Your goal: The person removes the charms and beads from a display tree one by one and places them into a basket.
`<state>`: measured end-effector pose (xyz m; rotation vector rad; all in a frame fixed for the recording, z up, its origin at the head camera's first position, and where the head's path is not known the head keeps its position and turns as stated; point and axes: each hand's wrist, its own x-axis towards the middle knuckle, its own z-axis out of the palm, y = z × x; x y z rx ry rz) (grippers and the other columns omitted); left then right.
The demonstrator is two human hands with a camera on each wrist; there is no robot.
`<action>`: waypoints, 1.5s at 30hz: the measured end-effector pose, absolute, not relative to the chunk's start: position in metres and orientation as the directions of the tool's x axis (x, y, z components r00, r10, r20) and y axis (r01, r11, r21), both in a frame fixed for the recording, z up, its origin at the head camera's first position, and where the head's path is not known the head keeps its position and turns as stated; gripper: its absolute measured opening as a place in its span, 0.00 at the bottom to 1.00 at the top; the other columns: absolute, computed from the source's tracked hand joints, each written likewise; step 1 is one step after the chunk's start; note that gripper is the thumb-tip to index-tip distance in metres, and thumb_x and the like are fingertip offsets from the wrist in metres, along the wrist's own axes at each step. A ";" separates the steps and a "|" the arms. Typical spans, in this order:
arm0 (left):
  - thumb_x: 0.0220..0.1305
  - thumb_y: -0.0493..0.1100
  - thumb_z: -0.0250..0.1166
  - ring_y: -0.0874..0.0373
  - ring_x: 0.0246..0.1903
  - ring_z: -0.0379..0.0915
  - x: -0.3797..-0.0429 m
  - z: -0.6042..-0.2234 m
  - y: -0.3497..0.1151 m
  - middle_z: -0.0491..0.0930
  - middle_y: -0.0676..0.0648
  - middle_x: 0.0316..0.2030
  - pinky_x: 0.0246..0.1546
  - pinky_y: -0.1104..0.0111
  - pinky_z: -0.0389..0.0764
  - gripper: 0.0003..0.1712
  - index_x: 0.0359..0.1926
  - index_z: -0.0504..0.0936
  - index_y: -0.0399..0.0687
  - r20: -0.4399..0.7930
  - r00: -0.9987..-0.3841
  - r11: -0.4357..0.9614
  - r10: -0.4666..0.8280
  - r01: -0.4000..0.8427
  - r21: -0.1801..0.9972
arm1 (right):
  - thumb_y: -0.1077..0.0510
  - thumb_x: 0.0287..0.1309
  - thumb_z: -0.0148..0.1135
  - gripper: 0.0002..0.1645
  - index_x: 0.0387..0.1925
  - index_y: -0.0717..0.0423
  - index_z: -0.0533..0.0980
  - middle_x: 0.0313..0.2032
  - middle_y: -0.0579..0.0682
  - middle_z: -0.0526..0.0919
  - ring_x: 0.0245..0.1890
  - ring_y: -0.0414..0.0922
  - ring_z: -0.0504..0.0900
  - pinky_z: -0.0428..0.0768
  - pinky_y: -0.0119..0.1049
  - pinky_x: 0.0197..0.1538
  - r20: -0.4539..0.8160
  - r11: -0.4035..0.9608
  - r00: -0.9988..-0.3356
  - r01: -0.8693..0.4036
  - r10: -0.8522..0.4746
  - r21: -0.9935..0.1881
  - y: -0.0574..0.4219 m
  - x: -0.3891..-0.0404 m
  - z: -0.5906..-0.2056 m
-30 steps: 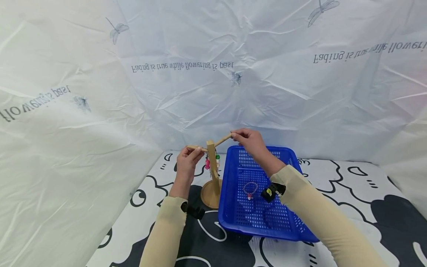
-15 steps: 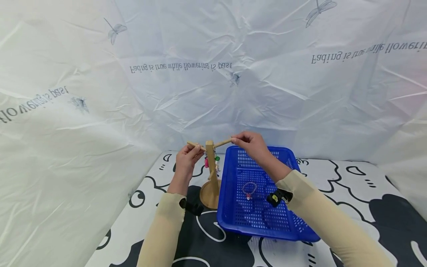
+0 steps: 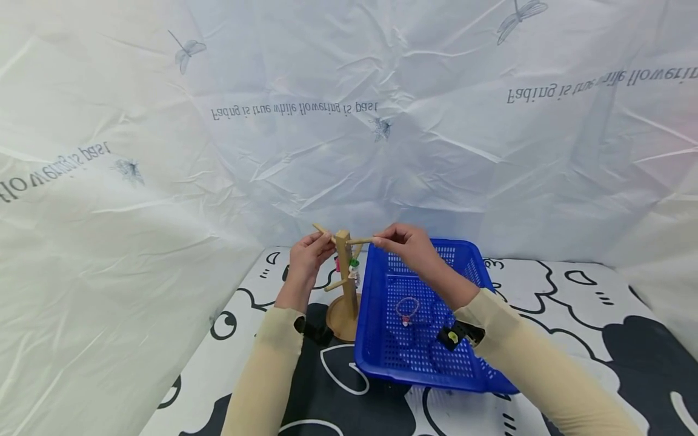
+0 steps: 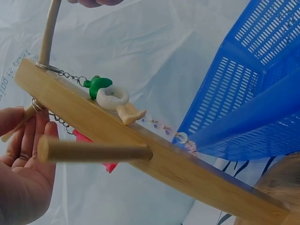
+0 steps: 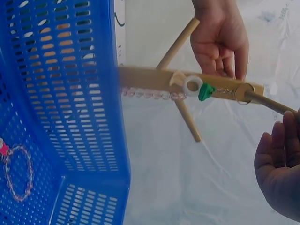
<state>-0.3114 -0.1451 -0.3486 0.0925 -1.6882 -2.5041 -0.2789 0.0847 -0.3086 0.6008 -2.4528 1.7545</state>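
Note:
A wooden peg stand (image 3: 346, 272) with a round base stands left of the blue basket. My left hand (image 3: 305, 257) pinches the upper left peg close to the post. The thumb and fingers of my right hand (image 3: 411, 247) pinch the outer end of the upper right peg (image 3: 361, 240). From that peg a keychain (image 4: 111, 96) with a green-and-white figure and clear pink beads hangs by its ring. A pink charm (image 4: 82, 136) hangs by a chain from the left peg, partly hidden behind the post. Lower pegs stick out bare, one (image 4: 96, 151) nearest the left wrist camera.
The blue basket (image 3: 362, 348) with perforated walls stands right of the stand, below my right forearm. Inside it lies a beaded loop (image 5: 30, 180) with a pink charm. A cartoon-print cloth (image 3: 240, 363) covers the table, and white plastic sheeting (image 3: 305, 169) hangs behind.
The stand has turned about its upright: the right peg has swung towards me and the left peg away. My right hand has come down and nearer with its peg; the left hand moved little.

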 end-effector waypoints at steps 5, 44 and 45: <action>0.71 0.36 0.63 0.66 0.28 0.84 -0.315 -0.344 -0.144 0.85 0.56 0.25 0.37 0.76 0.88 0.09 0.48 0.82 0.36 -0.012 -0.992 -0.314 -0.123 0.027 0.949 | 0.59 0.70 0.62 0.11 0.43 0.65 0.82 0.43 0.54 0.87 0.33 0.37 0.77 0.78 0.29 0.39 0.295 0.264 -0.909 -0.374 -0.294 -0.889 0.078 -0.273 -0.309; 0.75 0.43 0.60 0.67 0.35 0.83 -0.323 -0.329 -0.147 0.85 0.57 0.33 0.42 0.76 0.86 0.25 0.66 0.75 0.31 -0.089 -0.991 -0.077 0.097 -0.097 0.992 | 0.66 0.67 0.63 0.06 0.37 0.69 0.79 0.34 0.61 0.82 0.30 0.35 0.80 0.81 0.29 0.37 0.444 0.063 -0.843 -0.483 -0.302 -0.874 0.030 -0.242 -0.324; 0.75 0.44 0.60 0.67 0.36 0.83 -0.322 -0.329 -0.148 0.85 0.55 0.35 0.44 0.76 0.86 0.26 0.66 0.75 0.31 -0.085 -0.991 -0.067 0.101 -0.092 0.993 | 0.65 0.67 0.63 0.06 0.37 0.68 0.79 0.33 0.60 0.82 0.30 0.36 0.81 0.81 0.29 0.37 0.445 0.065 -0.845 -0.482 -0.297 -0.874 0.030 -0.241 -0.324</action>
